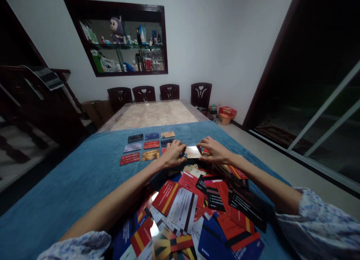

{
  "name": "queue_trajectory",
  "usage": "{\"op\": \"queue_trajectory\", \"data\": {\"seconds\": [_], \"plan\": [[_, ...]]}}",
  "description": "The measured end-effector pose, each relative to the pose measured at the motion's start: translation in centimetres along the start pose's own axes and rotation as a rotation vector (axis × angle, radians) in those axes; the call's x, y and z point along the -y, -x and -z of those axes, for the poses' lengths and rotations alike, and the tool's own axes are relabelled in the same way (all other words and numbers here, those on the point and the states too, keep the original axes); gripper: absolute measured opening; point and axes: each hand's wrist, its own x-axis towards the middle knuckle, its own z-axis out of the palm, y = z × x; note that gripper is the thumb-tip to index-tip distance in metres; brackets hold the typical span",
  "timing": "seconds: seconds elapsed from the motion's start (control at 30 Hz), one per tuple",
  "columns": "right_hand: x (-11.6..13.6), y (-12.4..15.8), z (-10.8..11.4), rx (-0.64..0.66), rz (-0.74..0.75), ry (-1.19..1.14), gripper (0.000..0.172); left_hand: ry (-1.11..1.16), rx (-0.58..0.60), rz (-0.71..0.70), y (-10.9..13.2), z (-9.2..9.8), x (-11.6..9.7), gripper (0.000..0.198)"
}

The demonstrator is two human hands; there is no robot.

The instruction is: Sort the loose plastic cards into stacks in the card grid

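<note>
A light, shiny plastic card [192, 152] is held up between my two hands, above the far edge of a loose pile of cards. My left hand [174, 154] pinches its left edge, and my right hand [214, 150] grips the right edge. Red, blue, black, silver and gold cards make up the pile [182, 209] between my forearms. Left of my hands, several cards lie in neat rows, among them a red card [129, 158], a gold card [150, 155] and a black card [135, 138]. My left hand partly covers the right end of these rows.
A blue cloth [92, 170] covers the near part of the table, with the bare marble-like tabletop [149, 115] beyond. Dark chairs [201, 94] stand at the far end. A wall cabinet [129, 41] holds a plush toy and bottles. On the floor sits an orange bucket [224, 119].
</note>
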Motion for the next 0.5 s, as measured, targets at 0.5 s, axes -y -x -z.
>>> {"op": "queue_trajectory", "data": {"seconds": [0.5], "plan": [[1.5, -7.2, 1.0, 0.121, 0.036, 0.053, 0.024, -0.092, 0.025, 0.133, 0.0, 2.3, 4.2, 0.025]]}}
